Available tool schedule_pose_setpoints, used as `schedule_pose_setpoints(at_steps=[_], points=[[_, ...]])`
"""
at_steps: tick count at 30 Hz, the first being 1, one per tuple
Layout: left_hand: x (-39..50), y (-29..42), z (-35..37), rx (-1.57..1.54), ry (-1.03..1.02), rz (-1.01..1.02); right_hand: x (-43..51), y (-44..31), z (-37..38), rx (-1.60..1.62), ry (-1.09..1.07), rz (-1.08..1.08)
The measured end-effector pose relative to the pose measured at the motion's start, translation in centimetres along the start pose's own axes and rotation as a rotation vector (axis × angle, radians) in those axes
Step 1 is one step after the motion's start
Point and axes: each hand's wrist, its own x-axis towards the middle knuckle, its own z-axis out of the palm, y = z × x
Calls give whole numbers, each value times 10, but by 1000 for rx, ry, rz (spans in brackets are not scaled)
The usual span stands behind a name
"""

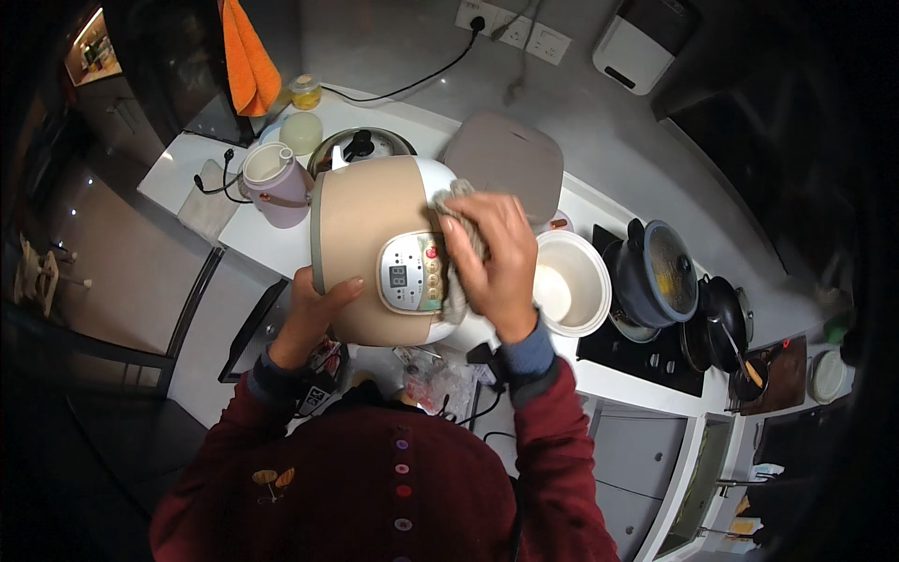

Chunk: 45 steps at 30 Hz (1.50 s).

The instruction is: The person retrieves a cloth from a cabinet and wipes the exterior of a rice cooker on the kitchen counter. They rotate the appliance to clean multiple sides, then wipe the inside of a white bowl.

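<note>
A beige and white electric cooker [369, 211] is tilted on its side, its control panel [411, 272] facing up toward me. My left hand [319, 309] grips its grey-rimmed end, with the thumb on the beige wall. In my right hand [495, 253] is a crumpled greyish cloth [456, 302], pressed against the cooker's white end beside the panel. Just right of that hand stands a white inner pot [572, 281], its mouth facing up. The cooker's underside and far side are hidden.
Behind the cooker are a lidded pan [383, 144] and a grey-brown flat-topped box [509, 158]. A lilac jug [274, 186] stands left, near loose plugs. A glass-lidded pot [653, 274] sits on the black hob [639, 362] at right. An open drawer [442, 376] lies below.
</note>
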Motion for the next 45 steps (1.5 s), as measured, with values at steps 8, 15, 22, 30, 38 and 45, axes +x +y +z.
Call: schedule_pose_setpoints(at_steps=[8,15,22,30,38,45], points=[[-1,5,-8,-153,-6,6,10,12,-7,358,-211,224],[2,2,-9,-281,124,64,-59,-26,15,142,76,213],[14,7,13,-212,152,106,-76,-54,29,166,-80,122],[6,-2,12,175,55,87,-49,-6,-29,339,91,464],[7,-15,21,299,-17,203,2,-43,8,-6,-594,-350],[1,-13,13,357,-92,196,22,-2,17,66,-499,-190]])
